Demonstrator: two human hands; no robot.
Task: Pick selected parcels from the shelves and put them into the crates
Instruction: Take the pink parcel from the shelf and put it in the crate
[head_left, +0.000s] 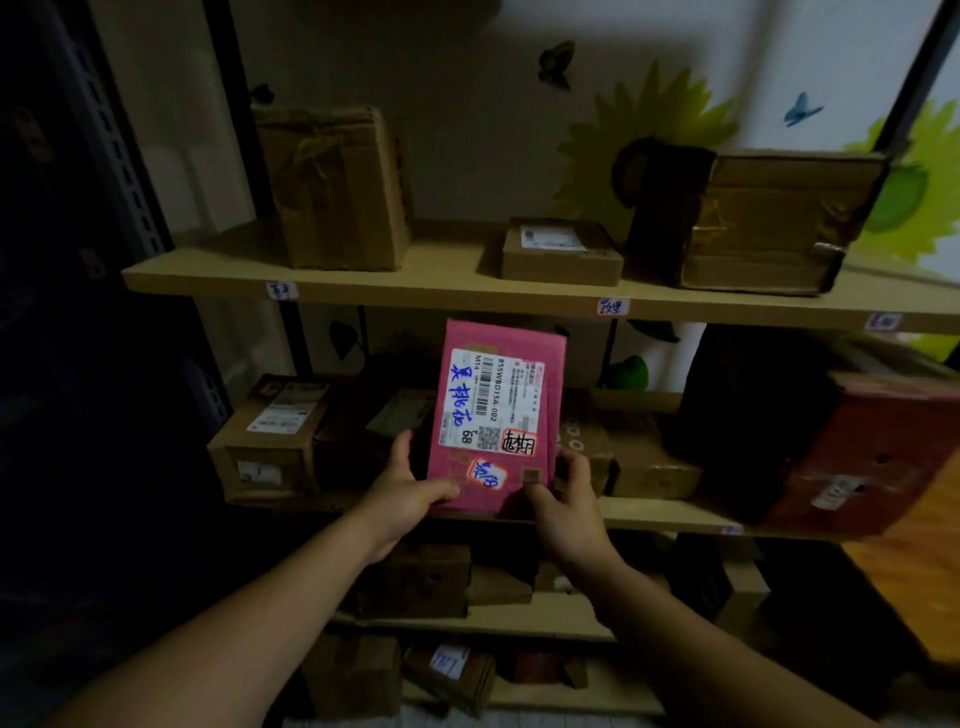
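Pink parcel (496, 410) between both hands (415, 493)

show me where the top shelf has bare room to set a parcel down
Widest bare patch on the top shelf: between the tall cardboard box and the small labelled box. A narrower strip lies left of the tall box. The middle shelf behind the pink parcel is packed side by side.

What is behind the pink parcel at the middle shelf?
On the middle shelf, a labelled brown box shows past the pink parcel's left edge and a second brown box past its right. What stands directly behind it is covered.
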